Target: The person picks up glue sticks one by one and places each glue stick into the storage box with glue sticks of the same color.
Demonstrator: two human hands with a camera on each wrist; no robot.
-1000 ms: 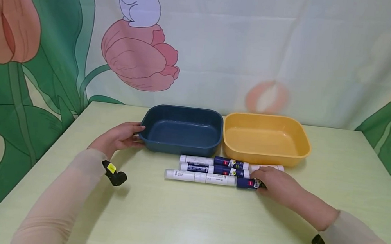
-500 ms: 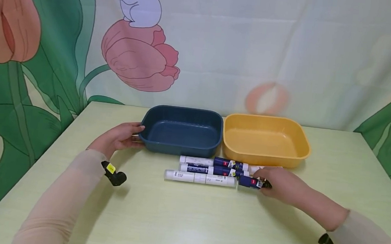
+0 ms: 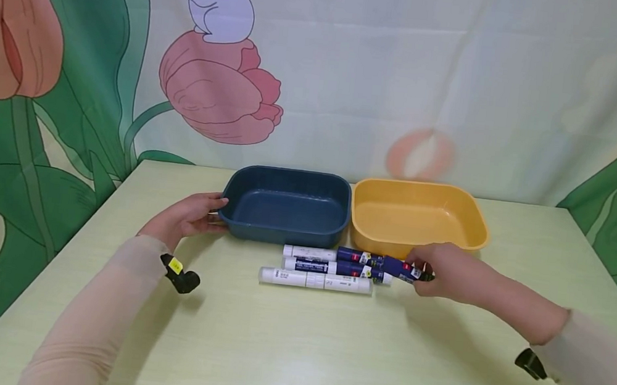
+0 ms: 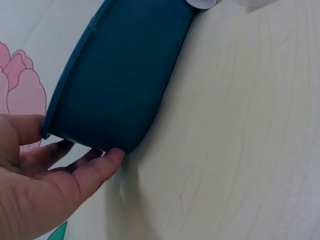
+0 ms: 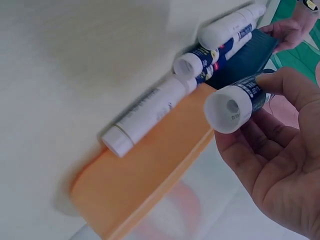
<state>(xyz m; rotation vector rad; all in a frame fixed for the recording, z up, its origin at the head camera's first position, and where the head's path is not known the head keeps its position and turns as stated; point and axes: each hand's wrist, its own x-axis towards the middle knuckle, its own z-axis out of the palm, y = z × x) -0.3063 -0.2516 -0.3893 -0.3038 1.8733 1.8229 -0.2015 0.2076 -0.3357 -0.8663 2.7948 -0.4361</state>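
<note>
My right hand [image 3: 446, 272] pinches a glue stick [image 5: 237, 102] with a dark blue label and a hollow white base, tilted over the right end of several others. White-and-blue glue sticks [image 3: 309, 266] lie in rows before the bins, with a white one [image 3: 315, 280] at the front. Behind the right hand in the head view, another white glue stick [image 5: 150, 112] lies along the yellow bin [image 3: 414, 250]. At the far left, my left hand [image 3: 186, 215] holds the end of the dark blue bin [image 3: 282, 234], thumb at the rim, fingers against the outer wall.
Both bins stand side by side near the back edge of the pale table [image 3: 293, 352], with nothing in them. Behind hangs a cloth [image 3: 342, 78] printed with flowers and an animal. A small black device [image 3: 182, 275] is strapped at the left wrist.
My right hand has lifted the dark blue-labelled glue stick from the right end of the front row, raising it towards the yellow bin. The left hand stays on the blue bin.
</note>
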